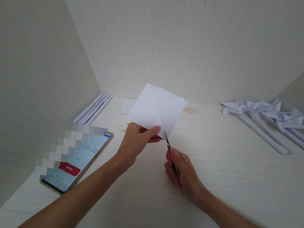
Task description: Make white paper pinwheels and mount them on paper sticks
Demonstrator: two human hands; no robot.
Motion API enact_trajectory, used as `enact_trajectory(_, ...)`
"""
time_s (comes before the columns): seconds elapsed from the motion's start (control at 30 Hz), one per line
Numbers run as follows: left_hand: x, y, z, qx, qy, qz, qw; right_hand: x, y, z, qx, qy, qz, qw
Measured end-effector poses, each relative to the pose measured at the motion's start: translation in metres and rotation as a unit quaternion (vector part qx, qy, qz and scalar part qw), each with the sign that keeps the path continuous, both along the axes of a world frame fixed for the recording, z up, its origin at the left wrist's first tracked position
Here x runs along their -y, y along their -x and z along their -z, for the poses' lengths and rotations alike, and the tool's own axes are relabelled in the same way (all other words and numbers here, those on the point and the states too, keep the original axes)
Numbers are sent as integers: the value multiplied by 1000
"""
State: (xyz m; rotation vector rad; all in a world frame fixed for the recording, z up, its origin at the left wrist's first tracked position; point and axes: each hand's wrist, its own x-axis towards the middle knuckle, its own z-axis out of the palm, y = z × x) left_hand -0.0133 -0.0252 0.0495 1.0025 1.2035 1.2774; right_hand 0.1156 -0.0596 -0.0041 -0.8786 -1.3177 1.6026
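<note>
My left hand (136, 139) pinches the lower edge of a white square paper sheet (155, 108), thumb on top and fingers beneath. Faint diagonal creases cross the sheet, and a small dark mark shows at its middle. In my right hand (181, 170) is a pair of scissors (168, 143), mostly hidden by the fingers. Their blade tip is at the sheet's lower right corner, beside my left thumb. Whether the blades are parted is too small to tell.
On the left, a phone (76, 163) showing 21:23 lies near several rolled paper sticks (94, 108). Another white paper piece (127, 106) is behind the sheet. Paper pinwheels (258, 108) on sticks lie at the right back. Walls enclose the white tabletop (135, 212) at the back and sides.
</note>
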Motion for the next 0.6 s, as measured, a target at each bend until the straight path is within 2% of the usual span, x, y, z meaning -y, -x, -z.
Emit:
enact_trajectory(0.27, -1, 2, 0, 7, 4, 17, 1000, 0, 0, 1, 6, 4, 10, 1000)
enact_trajectory(0.6, 1, 2, -1, -27, -3, 34, 999, 0, 0, 0, 3, 1, 12, 1000)
